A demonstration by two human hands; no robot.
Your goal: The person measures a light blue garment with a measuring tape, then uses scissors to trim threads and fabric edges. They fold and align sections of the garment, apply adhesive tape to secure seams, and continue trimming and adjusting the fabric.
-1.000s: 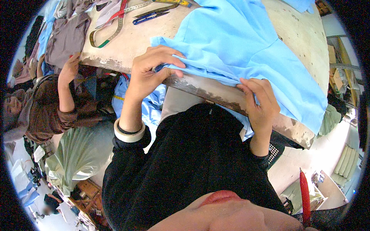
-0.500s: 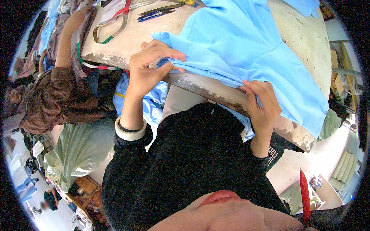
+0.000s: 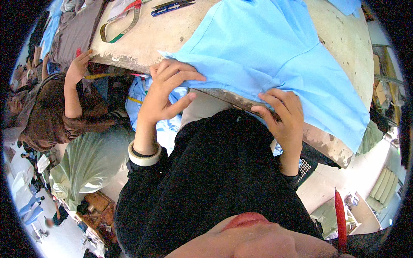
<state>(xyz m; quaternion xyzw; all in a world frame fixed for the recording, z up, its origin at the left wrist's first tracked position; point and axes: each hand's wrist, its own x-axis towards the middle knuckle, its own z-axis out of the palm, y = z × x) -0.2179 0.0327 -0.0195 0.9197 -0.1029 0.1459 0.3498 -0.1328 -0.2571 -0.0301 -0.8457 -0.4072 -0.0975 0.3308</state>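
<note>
A light blue fabric garment (image 3: 284,51) lies over the worn table (image 3: 142,47), its lower part flat along the front edge. My left hand (image 3: 170,86) is open, fingertips lying on the cloth near its left corner and thumb spread below the edge; a white ring like a tape roll (image 3: 145,157) circles that wrist. My right hand (image 3: 279,116) is also open, fingertips on the cloth at the front edge farther right, thumb apart below them.
Blue snips (image 3: 167,10) and a tape measure (image 3: 129,28) lie at the back. A co-worker in brown (image 3: 51,112) works at the left beside dark garments (image 3: 73,30). Blue fabric (image 3: 137,112) sits under the table edge; green plastic-covered bulk (image 3: 86,167) is lower left.
Both hands have loosened from pinching the folded edge and spread their fingers; my left hand has shifted down. The blue cloth's front edge looks flatter. The co-worker's arm moved up, then back down.
</note>
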